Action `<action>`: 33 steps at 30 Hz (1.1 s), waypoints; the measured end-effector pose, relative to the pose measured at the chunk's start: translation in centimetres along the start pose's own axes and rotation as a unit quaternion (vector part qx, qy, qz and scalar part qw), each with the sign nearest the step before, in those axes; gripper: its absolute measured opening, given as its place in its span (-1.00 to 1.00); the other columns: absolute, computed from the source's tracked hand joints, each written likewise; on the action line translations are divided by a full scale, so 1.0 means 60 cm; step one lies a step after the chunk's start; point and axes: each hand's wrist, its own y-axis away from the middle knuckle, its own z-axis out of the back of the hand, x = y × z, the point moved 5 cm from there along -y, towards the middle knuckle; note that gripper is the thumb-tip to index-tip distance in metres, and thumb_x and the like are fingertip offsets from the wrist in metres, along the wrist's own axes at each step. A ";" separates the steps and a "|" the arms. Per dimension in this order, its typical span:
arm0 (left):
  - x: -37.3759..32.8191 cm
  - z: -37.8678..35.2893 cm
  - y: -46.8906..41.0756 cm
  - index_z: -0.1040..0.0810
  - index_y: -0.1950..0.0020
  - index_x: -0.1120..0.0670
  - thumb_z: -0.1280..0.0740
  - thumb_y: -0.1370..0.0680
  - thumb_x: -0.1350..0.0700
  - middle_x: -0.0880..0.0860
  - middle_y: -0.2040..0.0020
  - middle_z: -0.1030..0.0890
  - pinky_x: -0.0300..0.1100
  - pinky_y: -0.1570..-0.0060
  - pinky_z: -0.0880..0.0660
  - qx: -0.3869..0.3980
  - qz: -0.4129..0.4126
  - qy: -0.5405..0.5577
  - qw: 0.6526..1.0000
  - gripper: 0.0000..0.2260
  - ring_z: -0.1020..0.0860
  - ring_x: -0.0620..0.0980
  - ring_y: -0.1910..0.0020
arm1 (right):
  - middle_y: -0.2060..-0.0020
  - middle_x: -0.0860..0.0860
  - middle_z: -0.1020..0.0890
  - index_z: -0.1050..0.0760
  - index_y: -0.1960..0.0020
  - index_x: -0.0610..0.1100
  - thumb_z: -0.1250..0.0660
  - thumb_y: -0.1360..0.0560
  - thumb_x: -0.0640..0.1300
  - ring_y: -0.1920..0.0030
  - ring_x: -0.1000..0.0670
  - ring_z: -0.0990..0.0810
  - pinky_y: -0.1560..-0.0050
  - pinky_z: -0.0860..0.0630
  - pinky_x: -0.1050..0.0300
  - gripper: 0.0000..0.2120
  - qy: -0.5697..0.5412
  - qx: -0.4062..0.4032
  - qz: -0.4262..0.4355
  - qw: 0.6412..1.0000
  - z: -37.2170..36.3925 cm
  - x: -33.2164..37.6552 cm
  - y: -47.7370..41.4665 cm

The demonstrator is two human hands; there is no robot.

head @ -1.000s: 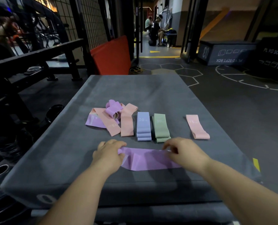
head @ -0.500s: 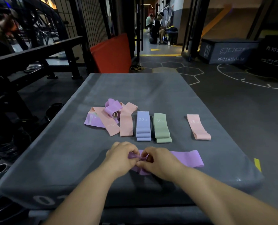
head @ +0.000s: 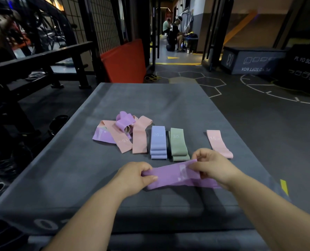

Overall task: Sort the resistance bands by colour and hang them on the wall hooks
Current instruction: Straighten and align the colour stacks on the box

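Spread apart since before, left hand (head: 135, 175) and right hand (head: 213, 164) pinch purple band (head: 174, 175) (flat).

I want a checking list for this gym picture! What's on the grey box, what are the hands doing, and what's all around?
Surface: grey padded box top, with bands lying on it.
Job's things: purple band near the front edge; blue stack and green stack side by side; single pink band to their right; mixed pink and purple heap to their left, unsorted.
Clutter: yellow tag at the box's right edge.
Hands: left hand pinches the purple band's left end; right hand grips its right part.
Cables: yellow cord on the floor by the red mat.
Surroundings: plyo soft box; seated people far off.
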 end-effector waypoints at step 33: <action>0.077 0.054 0.004 -0.20 0.47 0.05 -0.41 -0.30 -0.35 -0.03 0.50 -0.24 -0.16 0.31 -0.26 -0.058 0.152 0.023 0.986 -0.43 -0.28 0.00 0.42 | 0.39 -0.14 -0.58 -0.57 0.14 -0.26 -0.35 -0.49 -0.34 0.39 -0.01 -0.51 0.40 -0.49 0.24 -0.95 0.151 -0.016 -0.154 0.976 0.120 -0.053 0.007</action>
